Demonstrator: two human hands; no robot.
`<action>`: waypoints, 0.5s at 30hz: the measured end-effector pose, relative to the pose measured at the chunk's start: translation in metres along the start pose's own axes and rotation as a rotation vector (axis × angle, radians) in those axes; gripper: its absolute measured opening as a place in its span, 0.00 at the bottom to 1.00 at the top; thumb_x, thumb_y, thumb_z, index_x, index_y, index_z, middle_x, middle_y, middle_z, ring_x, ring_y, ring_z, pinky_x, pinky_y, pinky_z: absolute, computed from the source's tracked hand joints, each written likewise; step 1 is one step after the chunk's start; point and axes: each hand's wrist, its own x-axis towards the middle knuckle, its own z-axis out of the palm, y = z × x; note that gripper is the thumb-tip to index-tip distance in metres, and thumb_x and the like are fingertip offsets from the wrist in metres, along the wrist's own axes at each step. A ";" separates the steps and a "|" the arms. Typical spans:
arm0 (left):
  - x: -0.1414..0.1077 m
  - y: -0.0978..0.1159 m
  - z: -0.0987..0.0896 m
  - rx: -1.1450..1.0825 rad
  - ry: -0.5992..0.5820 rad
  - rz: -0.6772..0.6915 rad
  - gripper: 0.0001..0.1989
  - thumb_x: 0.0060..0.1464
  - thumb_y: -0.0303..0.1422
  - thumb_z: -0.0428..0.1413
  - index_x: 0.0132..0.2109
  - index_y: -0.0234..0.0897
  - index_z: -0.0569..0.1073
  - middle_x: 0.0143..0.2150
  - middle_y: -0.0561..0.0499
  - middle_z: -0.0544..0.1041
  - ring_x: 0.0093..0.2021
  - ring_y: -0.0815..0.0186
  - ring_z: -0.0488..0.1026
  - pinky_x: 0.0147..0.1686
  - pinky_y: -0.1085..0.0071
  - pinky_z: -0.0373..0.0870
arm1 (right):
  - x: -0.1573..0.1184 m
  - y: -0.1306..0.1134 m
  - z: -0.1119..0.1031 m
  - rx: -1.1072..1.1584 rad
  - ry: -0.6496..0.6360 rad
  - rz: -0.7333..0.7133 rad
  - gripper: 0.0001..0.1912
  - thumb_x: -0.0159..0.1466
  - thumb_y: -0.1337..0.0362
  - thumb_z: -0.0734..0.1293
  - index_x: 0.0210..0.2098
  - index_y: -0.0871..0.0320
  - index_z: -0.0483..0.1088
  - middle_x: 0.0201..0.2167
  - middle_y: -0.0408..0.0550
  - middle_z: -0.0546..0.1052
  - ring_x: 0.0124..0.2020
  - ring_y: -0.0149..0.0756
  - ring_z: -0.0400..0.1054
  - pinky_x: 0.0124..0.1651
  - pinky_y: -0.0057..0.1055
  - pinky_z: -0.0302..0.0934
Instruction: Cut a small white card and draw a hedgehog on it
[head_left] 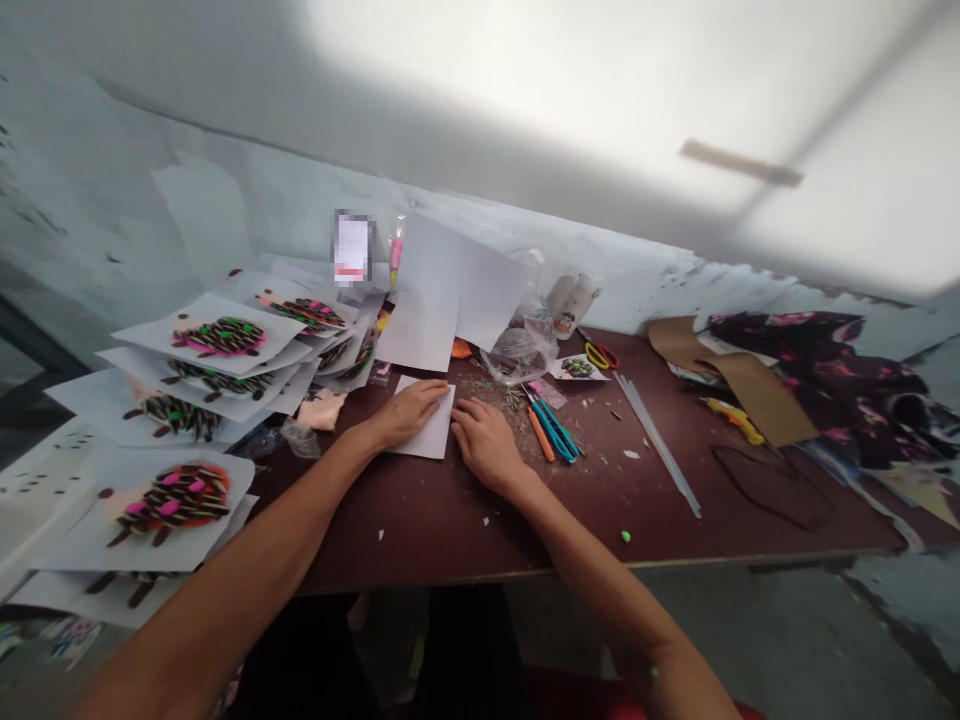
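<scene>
Left hand (409, 413) lies flat on paper (430, 438), right hand (486, 442) half-curled alongside (pixelated rectangle (352, 248) unreadable).

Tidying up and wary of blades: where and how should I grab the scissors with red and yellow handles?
Most likely by the loops of the red-and-yellow-handled scissors, from the near right: the loops lie toward that side, while the slim blade end points away, back and left.

Seemingly a craft workshop, stacked decorated cards (219, 337), scissors (592, 350), cluttered table (450, 530)
</scene>
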 end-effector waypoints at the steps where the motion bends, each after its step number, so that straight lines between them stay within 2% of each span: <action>1: 0.000 0.001 -0.001 -0.013 0.000 -0.009 0.23 0.63 0.31 0.43 0.61 0.35 0.69 0.66 0.44 0.68 0.65 0.60 0.65 0.66 0.58 0.60 | -0.001 0.001 0.000 -0.008 0.006 0.027 0.18 0.72 0.65 0.57 0.54 0.60 0.74 0.59 0.57 0.72 0.64 0.48 0.60 0.65 0.44 0.54; 5: 0.000 0.003 -0.005 -0.029 0.006 -0.033 0.24 0.62 0.28 0.43 0.62 0.34 0.68 0.66 0.45 0.67 0.66 0.61 0.64 0.67 0.58 0.58 | -0.001 0.004 -0.001 -0.021 0.004 -0.001 0.17 0.70 0.66 0.59 0.53 0.58 0.75 0.58 0.56 0.72 0.62 0.49 0.60 0.64 0.45 0.54; 10: 0.000 0.007 -0.004 -0.025 0.010 -0.002 0.27 0.60 0.26 0.42 0.65 0.37 0.66 0.68 0.45 0.65 0.67 0.61 0.62 0.66 0.58 0.59 | 0.001 0.000 0.001 0.026 0.051 -0.067 0.20 0.70 0.66 0.59 0.60 0.52 0.70 0.58 0.56 0.70 0.58 0.45 0.62 0.61 0.44 0.56; 15: 0.000 0.005 -0.003 -0.042 0.011 -0.025 0.26 0.57 0.23 0.43 0.61 0.37 0.71 0.66 0.44 0.67 0.65 0.60 0.65 0.66 0.57 0.60 | 0.004 -0.006 0.004 0.001 0.015 -0.102 0.17 0.70 0.65 0.60 0.55 0.56 0.73 0.58 0.56 0.70 0.61 0.47 0.60 0.63 0.47 0.54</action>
